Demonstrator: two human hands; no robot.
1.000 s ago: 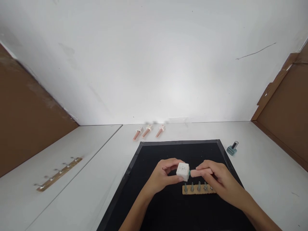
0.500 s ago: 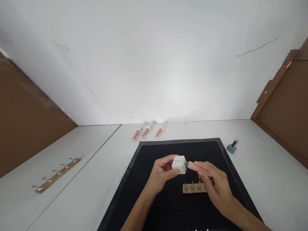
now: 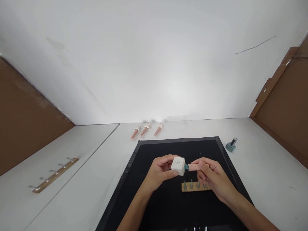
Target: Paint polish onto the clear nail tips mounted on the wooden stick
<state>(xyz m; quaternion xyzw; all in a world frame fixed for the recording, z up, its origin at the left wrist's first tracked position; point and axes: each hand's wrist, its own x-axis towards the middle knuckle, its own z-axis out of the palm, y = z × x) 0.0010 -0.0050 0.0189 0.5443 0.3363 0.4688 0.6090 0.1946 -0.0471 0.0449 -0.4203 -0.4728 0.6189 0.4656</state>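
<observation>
My left hand (image 3: 156, 173) is closed around a white cube-shaped nail polish bottle (image 3: 178, 165), tilted on its side above the black mat. Green shows at the bottle's neck, where the pink cap (image 3: 193, 167) meets it. Fingers and thumb of my right hand (image 3: 214, 176) pinch that cap by its far end, in line with the bottle. Just below, a brown strip (image 3: 192, 189) with several upright grey-green pegs lies on the mat; my right hand covers its right end.
Three white bottles with pink caps, one of them a pink-capped bottle (image 3: 158, 129), lie beyond the black mat (image 3: 166, 205). A teal bottle (image 3: 230, 147) with a dark shiny cap stands right. Another brown strip (image 3: 56, 175) bearing metal stands is left. Brown panels flank the white table.
My right hand has shifted its grip on the pink cap, the thumb now on top. The cap has levelled out in line with the bottle. My left hand still holds the bottle.
</observation>
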